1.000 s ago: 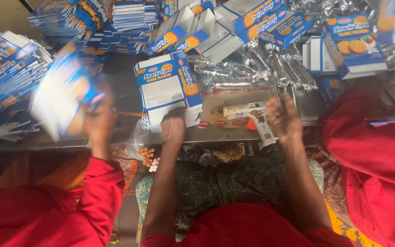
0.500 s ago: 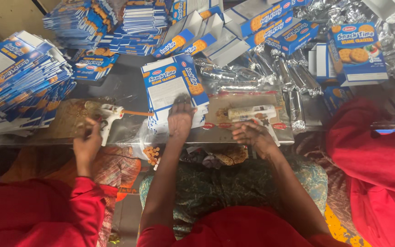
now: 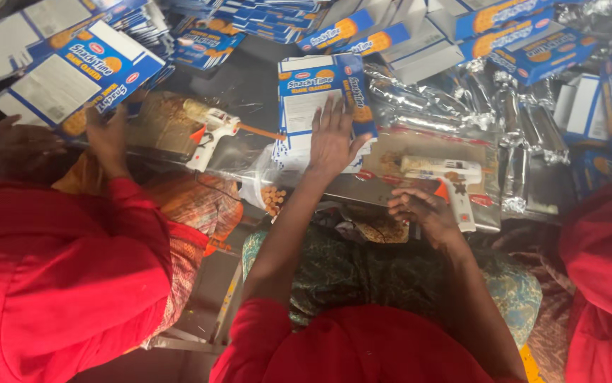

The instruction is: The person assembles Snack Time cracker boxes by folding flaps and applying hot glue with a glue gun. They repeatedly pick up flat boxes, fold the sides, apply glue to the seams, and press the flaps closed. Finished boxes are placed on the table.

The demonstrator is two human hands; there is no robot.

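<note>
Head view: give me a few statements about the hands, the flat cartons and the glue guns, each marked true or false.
1. The left hand lies flat on the stack of flat cartons. True.
2. The right hand grips the glue gun. False: it is close beside it, fingers curled.
3. A co-worker's hand holds up a flat carton. True.
4. The second glue gun is in the left hand. False: it lies unheld.

Short red sleeves, green patterned garment over lap, bare hands [image 3: 331, 138].

left hand [image 3: 332, 138] lies on the flat carton [image 3: 320, 106]; glue gun [image 3: 442, 177] right of it.
</note>
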